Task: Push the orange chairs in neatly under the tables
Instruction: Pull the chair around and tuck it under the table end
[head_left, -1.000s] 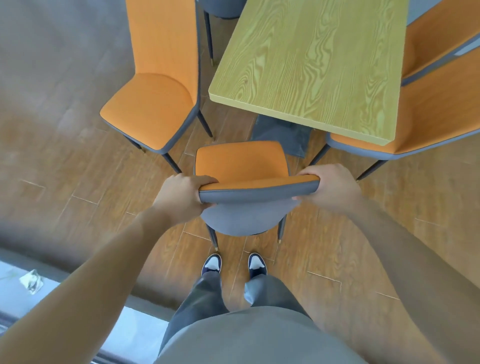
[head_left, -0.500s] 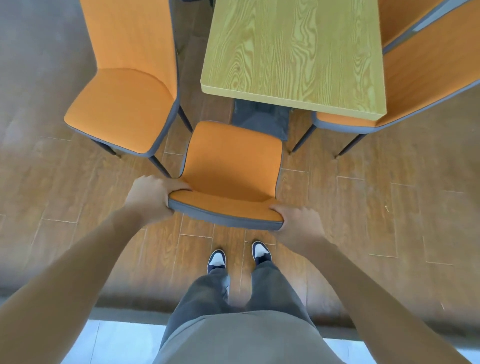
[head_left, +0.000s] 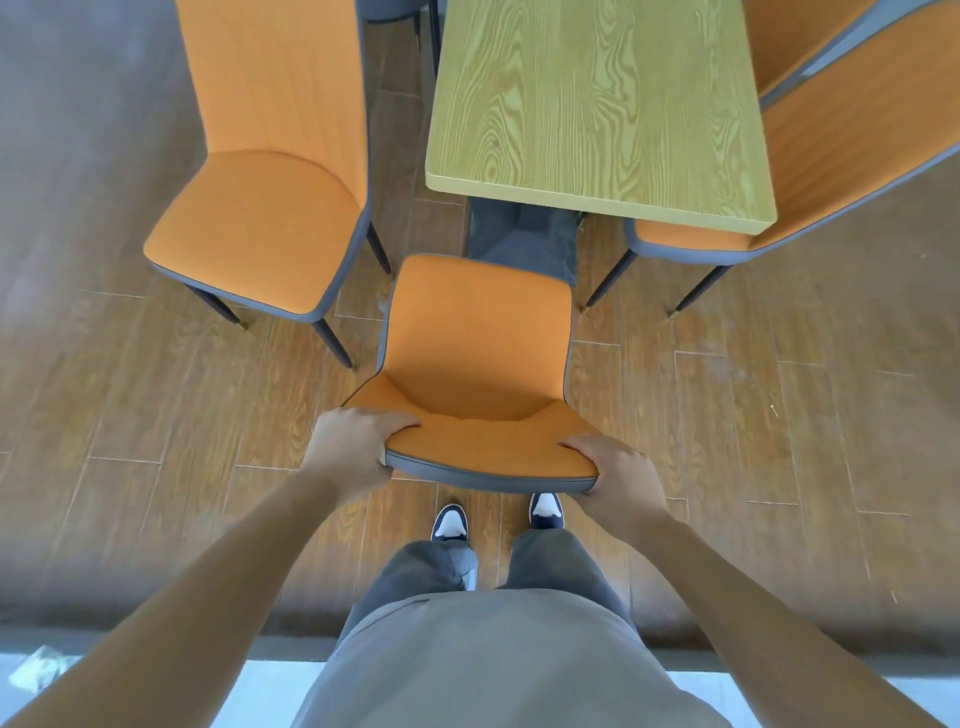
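Since a second ago, when I stood almost over its backrest, the orange chair (head_left: 478, 364) has tipped and slid ahead of my grip, so more of its seat shows and its front edge now nears the table (head_left: 597, 104) end. My left hand (head_left: 353, 452) and right hand (head_left: 618, 478) are each wrapped tight over a backrest corner, fingers on the front. Beyond my left hand another chair (head_left: 260, 228) stands pulled out; a third (head_left: 810, 171) sits tucked beyond my right. I judge one more push seats mine. No containers are in sight.
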